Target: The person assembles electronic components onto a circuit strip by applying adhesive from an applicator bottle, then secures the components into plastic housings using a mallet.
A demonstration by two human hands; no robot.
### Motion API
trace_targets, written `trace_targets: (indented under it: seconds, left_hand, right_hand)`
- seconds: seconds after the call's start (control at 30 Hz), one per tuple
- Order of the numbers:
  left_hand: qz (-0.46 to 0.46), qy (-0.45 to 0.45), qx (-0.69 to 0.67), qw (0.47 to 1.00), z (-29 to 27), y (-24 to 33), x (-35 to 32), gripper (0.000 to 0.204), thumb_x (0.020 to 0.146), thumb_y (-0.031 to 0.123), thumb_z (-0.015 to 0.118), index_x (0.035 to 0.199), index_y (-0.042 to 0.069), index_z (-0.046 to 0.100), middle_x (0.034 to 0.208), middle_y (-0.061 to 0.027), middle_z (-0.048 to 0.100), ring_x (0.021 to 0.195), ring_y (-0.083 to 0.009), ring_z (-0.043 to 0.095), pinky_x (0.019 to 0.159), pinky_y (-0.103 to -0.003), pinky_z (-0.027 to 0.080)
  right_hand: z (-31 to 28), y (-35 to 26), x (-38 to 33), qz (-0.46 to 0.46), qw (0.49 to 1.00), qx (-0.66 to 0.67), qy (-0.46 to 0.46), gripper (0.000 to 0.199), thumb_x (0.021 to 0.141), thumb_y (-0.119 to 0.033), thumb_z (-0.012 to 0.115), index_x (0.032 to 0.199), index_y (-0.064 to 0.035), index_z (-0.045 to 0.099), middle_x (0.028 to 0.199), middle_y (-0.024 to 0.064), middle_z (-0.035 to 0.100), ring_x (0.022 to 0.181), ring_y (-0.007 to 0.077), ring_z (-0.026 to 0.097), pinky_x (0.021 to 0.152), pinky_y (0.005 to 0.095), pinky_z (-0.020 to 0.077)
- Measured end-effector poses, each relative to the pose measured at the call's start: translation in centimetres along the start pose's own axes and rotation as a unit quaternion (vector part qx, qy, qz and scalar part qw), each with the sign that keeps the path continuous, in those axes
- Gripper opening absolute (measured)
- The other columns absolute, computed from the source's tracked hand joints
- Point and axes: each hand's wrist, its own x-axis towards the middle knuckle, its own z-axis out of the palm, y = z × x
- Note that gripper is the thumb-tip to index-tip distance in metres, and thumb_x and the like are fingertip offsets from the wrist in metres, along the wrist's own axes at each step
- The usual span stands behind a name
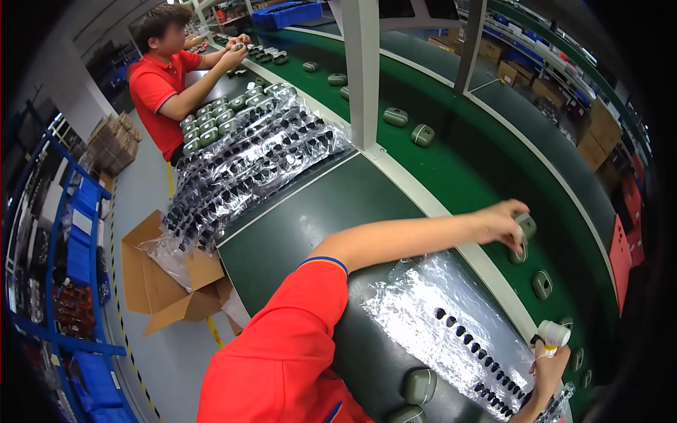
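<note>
Got an olive earbud case [526, 225] just right of the curled left grip [499, 221], can't tell if pinched, well apart from the right grip [551, 364] closed round a white cylinder [554, 333].

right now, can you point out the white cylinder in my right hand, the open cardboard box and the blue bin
white cylinder [554, 333], head view: on its pale side
open cardboard box [142, 276], head view: on its left-hand panel
blue bin [297, 16], head view: on its outer wall
</note>
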Motion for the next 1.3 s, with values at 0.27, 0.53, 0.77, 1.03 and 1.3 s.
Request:
trace_targets:
  seconds: [0.27,0.53,0.77,1.03,1.3]
  left_hand:
    - [0.099,-0.113,0.38,0.913,8.8,-5.3,-4.2,0.07,0.06,0.016,0.074,0.12,0.004,0.04,0.101,-0.0174,0.053,0.084,-0.0239,0.057,0.073,-0.031,0.046]
    - [0.015,-0.144,0.364,0.92,8.9,-3.5,-6.7,0.054,0.064,0.009,0.069,0.109,0.007,0.038,0.101,-0.0136,0.049,0.097,-0.0223,0.052,0.08,-0.032,0.043]
    - [-0.137,-0.184,0.244,0.942,10.8,-2.8,-6.8,0.057,0.07,-0.007,0.065,0.116,0.007,0.034,0.103,-0.007,0.05,0.09,-0.0141,0.055,0.071,-0.028,0.051]
    - [-0.105,-0.198,0.19,0.956,10.2,-3.0,-6.5,0.047,0.074,-0.001,0.063,0.113,0.003,0.036,0.095,-0.01,0.053,0.065,-0.0146,0.059,0.053,-0.025,0.051]
    - [-0.145,-0.157,0.148,0.966,9.9,-2.3,-6.0,0.043,0.076,0.001,0.062,0.112,0.004,0.039,0.075,-0.0055,0.055,0.055,-0.0102,0.054,0.044,-0.022,0.046]
  right_hand:
    - [1.0,-3.6,-3.4,-0.026,0.996,0.044,0.071,0.035,0.069,-0.005,0.068,0.099,0.004,0.053,0.087,0.0102,0.059,0.065,0.0129,0.058,0.056,0.0225,0.0473]
    - [3.5,-4.4,-2.9,-0.195,0.975,0.084,0.064,0.027,0.069,-0.001,0.065,0.095,-0.0015,0.056,0.086,0.0028,0.061,0.08,0.0087,0.056,0.072,0.0231,0.0451]
    - [2.9,-3.7,-3.9,-0.189,0.98,0.049,0.04,0.021,0.065,-0.003,0.065,0.086,0.0018,0.062,0.095,0.0115,0.056,0.082,0.0284,0.059,0.071,0.0343,0.0468]
    - [3.2,-3.6,-3.6,-0.203,0.978,0.042,0.033,0.025,0.065,-0.002,0.066,0.088,0.0021,0.059,0.094,0.0127,0.056,0.082,0.0297,0.058,0.071,0.0356,0.0464]
    - [3.3,-4.3,-4.4,-0.306,0.936,0.111,0.136,0.042,0.069,-0.006,0.068,0.105,-0.0008,0.048,0.089,0.0113,0.058,0.08,0.0222,0.061,0.064,0.0295,0.0493]
